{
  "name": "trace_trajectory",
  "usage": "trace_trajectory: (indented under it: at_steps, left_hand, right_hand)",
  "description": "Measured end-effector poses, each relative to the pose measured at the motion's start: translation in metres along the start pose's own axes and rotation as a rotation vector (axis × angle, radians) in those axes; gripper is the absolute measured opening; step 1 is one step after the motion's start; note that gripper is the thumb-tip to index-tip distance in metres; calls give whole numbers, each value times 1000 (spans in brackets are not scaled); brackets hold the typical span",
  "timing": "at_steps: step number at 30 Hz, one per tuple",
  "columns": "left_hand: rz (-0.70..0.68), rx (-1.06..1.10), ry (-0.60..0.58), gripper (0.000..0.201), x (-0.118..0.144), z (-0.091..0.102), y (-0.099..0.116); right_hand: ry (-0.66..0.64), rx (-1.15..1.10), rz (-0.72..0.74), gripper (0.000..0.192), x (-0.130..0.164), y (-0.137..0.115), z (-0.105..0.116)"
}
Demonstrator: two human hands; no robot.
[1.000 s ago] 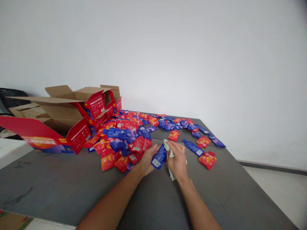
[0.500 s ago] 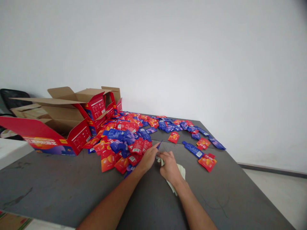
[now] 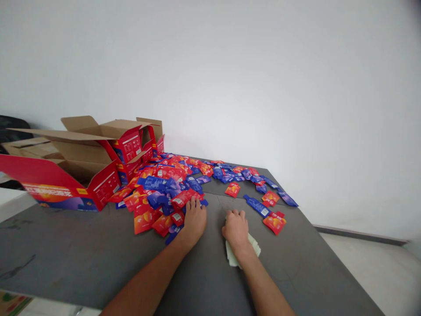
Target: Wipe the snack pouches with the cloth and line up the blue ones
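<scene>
So the left hand (image 3: 195,216) was on the near right edge of a messy pile (image 3: 154,186) of red and blue pouches, fingers bent over the end of one red pouch (image 3: 180,200) lying on top there. Couldn't tell if it was actually pinching that one, since the fingertips were kinda buried. The right hand (image 3: 236,227) was low over the worktop (image 3: 204,281) with its fingers curled, and a pale cloth (image 3: 253,245) stuck out from under the palm and wrist; no way to tell how firmly it was gripped, if at all. The two hands were apart, bare worktop between them. Off past the right hand, a blue bottle-shaped pouch (image 3: 256,205) lay beside a red-orange pouch (image 3: 274,224). Over on the left stood some open red cartons (image 3: 105,186), flaps sticking out.
</scene>
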State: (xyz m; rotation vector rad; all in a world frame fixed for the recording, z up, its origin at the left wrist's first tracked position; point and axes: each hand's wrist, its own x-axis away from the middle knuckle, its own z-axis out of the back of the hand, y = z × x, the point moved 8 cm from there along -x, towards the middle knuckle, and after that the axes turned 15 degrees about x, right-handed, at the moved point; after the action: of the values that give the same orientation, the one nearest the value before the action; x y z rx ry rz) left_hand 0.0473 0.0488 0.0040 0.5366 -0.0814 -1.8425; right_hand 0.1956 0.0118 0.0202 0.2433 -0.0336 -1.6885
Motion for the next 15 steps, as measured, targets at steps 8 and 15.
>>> trace_trajectory:
  at_steps: [8, 15]
  left_hand:
    - [-107, 112, -4, 40, 2, -16, 38]
    - [-191, 244, -49, 46, -1, -31, 78]
  right_hand:
    - [-133, -123, 35, 52, 21, 28, -7]
    - [82, -327, 11, 49, 16, 73, -7]
